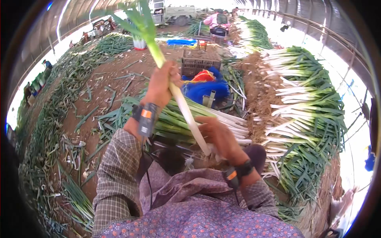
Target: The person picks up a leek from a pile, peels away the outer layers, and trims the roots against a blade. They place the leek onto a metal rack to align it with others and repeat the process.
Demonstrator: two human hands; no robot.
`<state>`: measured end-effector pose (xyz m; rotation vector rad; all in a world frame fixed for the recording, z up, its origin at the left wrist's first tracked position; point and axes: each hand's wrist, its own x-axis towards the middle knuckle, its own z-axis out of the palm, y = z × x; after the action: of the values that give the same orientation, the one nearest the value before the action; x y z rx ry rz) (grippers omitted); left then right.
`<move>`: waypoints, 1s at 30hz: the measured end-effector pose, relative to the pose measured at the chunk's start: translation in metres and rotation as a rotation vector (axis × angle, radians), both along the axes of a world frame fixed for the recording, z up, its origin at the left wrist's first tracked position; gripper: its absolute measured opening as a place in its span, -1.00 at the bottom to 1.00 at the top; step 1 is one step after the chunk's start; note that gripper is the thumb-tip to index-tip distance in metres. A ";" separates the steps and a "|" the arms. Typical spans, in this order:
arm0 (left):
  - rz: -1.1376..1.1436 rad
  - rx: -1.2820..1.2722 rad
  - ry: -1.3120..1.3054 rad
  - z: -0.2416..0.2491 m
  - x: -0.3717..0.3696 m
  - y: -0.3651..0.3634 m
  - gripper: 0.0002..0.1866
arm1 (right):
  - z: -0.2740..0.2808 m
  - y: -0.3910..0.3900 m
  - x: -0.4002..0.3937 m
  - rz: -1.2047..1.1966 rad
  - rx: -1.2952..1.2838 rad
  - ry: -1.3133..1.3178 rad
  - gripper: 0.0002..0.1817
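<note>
A long leek (184,109) slants across the middle, its green leaves up at the top and its white root end low near my lap. My left hand (162,84) is closed around the stalk where green turns to white. Beside the lower white part is my right hand (221,137), its fingers stretched toward the stalk and slightly blurred. Under both hands lies a pile of leeks (174,119), white ends to the right. A patterned purple apron (198,206) covers my lap.
A long row of leeks (301,107) lies along the right on soil. Ahead are a brown plastic crate (200,62) and a blue cloth (206,92) with red on it. Leaf scraps (51,131) cover the left side. A person (218,23) sits farther back, near a truck (178,14).
</note>
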<state>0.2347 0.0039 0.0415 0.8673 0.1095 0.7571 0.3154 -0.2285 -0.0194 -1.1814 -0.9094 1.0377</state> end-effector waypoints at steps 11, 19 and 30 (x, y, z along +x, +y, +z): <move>0.190 -0.065 -0.249 0.017 -0.065 0.050 -0.87 | 0.015 -0.008 -0.015 -0.275 0.334 -0.952 -0.86; 0.149 0.004 -0.259 0.015 -0.066 0.033 -0.85 | -0.058 -0.056 -0.016 0.110 0.143 -1.228 -0.91; 0.012 0.095 -0.243 0.005 -0.044 0.014 -0.75 | -0.008 -0.004 0.009 -0.375 0.250 -1.005 -0.80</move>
<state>0.1905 0.0177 0.0462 0.8583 -0.1380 0.8790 0.3239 -0.2320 -0.0277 -1.5858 -1.4467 -0.0426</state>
